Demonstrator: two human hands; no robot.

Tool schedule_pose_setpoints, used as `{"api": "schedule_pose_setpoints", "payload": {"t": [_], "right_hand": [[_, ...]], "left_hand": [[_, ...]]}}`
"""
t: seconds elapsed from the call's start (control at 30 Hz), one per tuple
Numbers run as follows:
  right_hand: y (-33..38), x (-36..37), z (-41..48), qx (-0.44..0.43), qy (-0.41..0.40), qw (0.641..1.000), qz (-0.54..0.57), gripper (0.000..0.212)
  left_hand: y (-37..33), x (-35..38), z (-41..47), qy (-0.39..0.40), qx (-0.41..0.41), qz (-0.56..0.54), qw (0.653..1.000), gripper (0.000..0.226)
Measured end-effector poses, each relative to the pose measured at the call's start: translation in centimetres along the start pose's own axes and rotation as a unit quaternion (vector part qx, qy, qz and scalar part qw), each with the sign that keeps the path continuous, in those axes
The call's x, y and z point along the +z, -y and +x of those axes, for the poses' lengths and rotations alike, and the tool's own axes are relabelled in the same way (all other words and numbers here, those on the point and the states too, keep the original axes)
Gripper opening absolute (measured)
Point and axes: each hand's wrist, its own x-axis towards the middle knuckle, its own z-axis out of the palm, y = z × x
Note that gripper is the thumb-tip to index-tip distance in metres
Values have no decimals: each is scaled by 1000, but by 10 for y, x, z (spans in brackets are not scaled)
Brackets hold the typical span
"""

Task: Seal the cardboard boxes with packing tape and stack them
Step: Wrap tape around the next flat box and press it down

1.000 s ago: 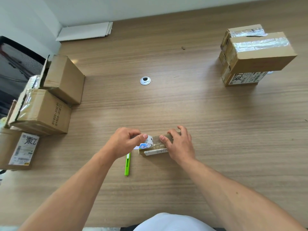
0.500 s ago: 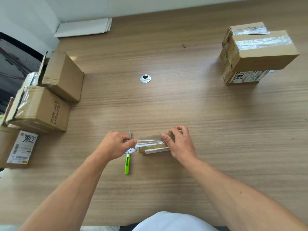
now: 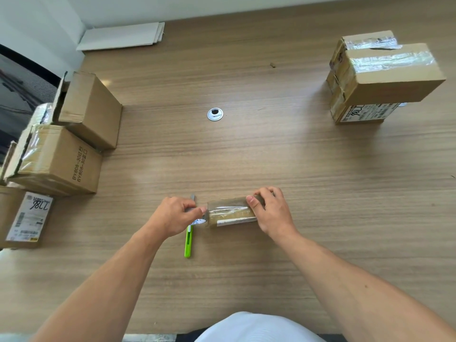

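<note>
Three brown cardboard boxes (image 3: 59, 159) are sitting at the left edge of the desk (image 3: 246, 156), one of them open. Nearer the middle, the left grip (image 3: 176, 215) is curling round one tape roll (image 3: 198, 221), above one green knife (image 3: 188, 243). One small flat box (image 3: 229, 213), brown with a glossy clear strip along its top, is lying front and centre, and the right grip (image 3: 271, 211) is clasping its right end. Far right, a taped stack (image 3: 389, 77) is standing, though its box count is unclear.
</note>
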Motion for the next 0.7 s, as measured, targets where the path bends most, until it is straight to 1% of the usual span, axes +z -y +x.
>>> {"api": "schedule_pose_setpoints", "payload": {"t": [0.17,0.23,0.27,0.3,0.33,0.4,0.47,0.57,0.63,0.7], "right_hand": [[-9,-2,3,-13,-38,997,62,18],[-12,-3,6,-16,-39,995,93,9],[-13,-2,7,-11,-32,993,111,9],[-15,1,9,-2,-23,990,136,11],[-14,5,10,8,-12,985,170,18],[-16,18,11,20,-2,969,248,41],[-21,32,12,16,6,959,281,55],[-19,36,8,-6,-9,968,250,60],[-22,29,6,-12,-25,980,199,62],[-31,18,7,12,-38,991,130,53]], "left_hand": [[-13,-9,-4,-7,15,-27,999,52],[-19,-22,-9,-4,32,-39,999,54],[-23,-29,-13,-5,39,-61,997,52],[-27,-38,-17,-8,49,-94,994,48],[-31,-48,-23,-16,61,-127,990,45],[-40,-65,-33,-31,82,-179,980,39],[-48,-73,-40,-38,94,-213,972,36],[-62,-72,-43,-36,102,-225,968,32],[-75,-67,-41,-26,118,-237,964,31],[-90,-62,-37,-12,135,-250,959,31]]}}
